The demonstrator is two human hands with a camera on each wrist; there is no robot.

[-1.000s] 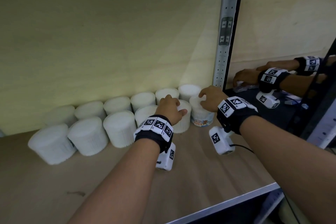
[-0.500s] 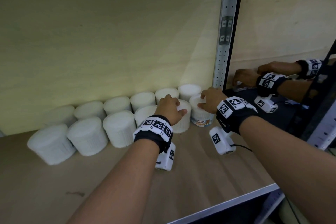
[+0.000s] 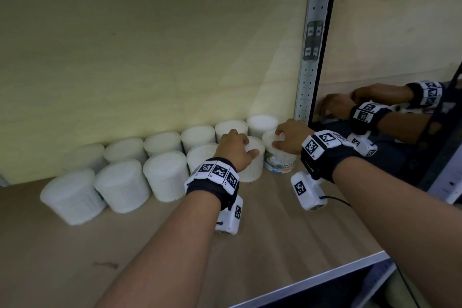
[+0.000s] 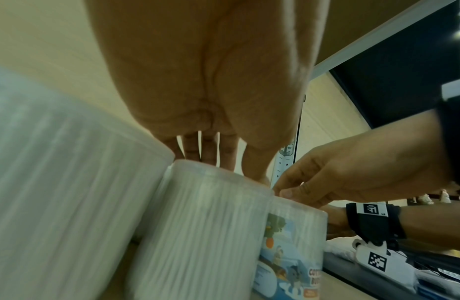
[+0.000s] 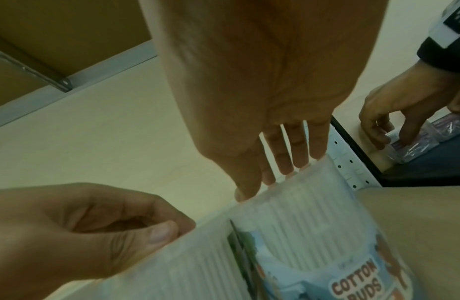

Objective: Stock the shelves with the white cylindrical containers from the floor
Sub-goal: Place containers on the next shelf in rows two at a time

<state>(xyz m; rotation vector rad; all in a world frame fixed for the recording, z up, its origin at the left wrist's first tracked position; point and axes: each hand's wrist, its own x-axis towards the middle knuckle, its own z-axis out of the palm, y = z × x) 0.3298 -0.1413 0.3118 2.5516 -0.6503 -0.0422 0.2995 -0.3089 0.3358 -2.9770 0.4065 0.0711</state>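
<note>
Two rows of white cylindrical containers stand at the back of the wooden shelf. My left hand grips the top of a plain white container in the front row, fingers over its lid and thumb at the near rim. Just to the right, my right hand holds the lid of a container with a "Cotton Buds" label, fingertips on the far rim. Both containers stand upright on the shelf and touch side by side.
A perforated metal upright bounds the shelf on the right, close to the labelled container. Beyond it, another pair of banded hands handles packets in the neighbouring bay. Bare shelf board lies in front of the rows, down to the metal front edge.
My two hands stay on the same containers, almost still. The right hand has shifted slightly on the labelled container's lid. The hands in the neighbouring bay have moved a little.
</note>
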